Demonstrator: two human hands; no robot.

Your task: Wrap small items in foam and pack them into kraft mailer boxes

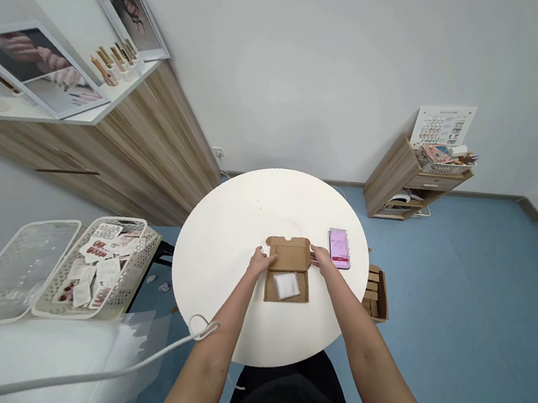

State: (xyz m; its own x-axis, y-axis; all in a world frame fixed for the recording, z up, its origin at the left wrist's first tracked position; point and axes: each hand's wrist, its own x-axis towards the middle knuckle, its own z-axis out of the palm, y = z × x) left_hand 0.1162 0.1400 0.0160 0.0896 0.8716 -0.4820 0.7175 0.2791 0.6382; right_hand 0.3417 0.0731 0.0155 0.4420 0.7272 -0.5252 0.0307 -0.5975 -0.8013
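Note:
A small brown cardboard box [292, 256] lies on the round white table [225, 222], its lid raised on the far side. Inside its tray rests a white packet [285, 285], whose contents I cannot make out. My left hand [260, 261] grips the left edge of the lid, with the thumb over the cardboard. On the opposite edge, my right hand [320, 259] pinches the lid's side flap. Just beyond the right hand, a phone [339, 248] with a pink-purple screen lies on the tabletop.
White perforated baskets [48, 290] stand at the left, one holding several printed packets. A pale cable [144, 361] crosses the lower left. On the floor to the right sits a carton [379, 295] of folded cardboard. A wooden cabinet [157, 138] borders the table's left.

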